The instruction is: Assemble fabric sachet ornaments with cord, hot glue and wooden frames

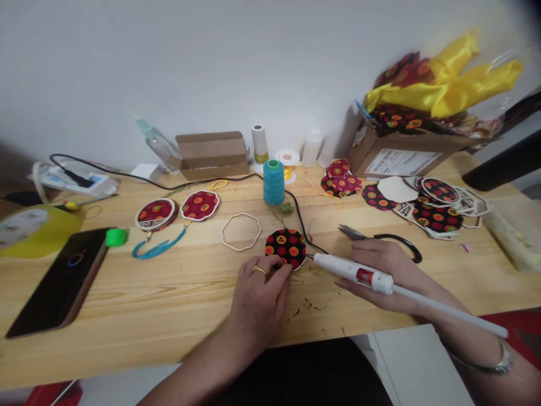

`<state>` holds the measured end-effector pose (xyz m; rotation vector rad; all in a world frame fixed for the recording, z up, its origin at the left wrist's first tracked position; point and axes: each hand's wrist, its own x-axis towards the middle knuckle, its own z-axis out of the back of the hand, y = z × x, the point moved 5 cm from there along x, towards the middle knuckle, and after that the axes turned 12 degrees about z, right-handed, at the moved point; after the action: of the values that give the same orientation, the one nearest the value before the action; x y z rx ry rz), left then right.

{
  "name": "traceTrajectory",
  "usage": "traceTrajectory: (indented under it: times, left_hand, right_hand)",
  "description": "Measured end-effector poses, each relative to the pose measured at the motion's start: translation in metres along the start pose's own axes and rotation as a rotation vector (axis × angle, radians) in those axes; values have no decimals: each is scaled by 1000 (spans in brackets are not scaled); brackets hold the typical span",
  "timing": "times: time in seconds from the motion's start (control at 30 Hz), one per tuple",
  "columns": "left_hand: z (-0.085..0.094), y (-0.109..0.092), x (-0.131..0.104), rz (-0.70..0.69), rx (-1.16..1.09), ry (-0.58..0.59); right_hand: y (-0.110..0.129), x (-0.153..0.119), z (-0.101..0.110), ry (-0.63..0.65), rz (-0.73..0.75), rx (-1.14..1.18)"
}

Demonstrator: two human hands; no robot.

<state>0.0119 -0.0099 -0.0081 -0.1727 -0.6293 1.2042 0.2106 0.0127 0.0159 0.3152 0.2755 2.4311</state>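
Observation:
My left hand (260, 290) presses its fingertips on the near edge of a black fabric piece (285, 247) with red and yellow flowers and a scalloped outline. In my right hand (384, 273) is a white hot glue pen (353, 273), a long white glue stick running out of its back end. The pen's metal tip meets or nearly meets the fabric piece's right edge. Just beyond that hand lie black-handled scissors (397, 242). A thin scalloped wooden frame (241, 231) rests left of the fabric piece. Dark scraps (306, 307) are scattered near my left hand.
A teal thread cone (274, 183) stands behind the fabric piece, beside a black cord (297, 208). Finished-looking pendants (200, 205) lie to the left, near a phone (59, 282). At right are stacked fabric pieces (437, 217) and a cardboard box (395, 152) full of cloth.

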Motion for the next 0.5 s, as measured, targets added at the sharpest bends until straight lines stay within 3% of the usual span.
traceTrajectory:
  times: [0.5]
  left_hand:
    - [0, -1, -2, -8, 34, -9]
  right_hand:
    - [6, 2, 4, 26, 12, 40]
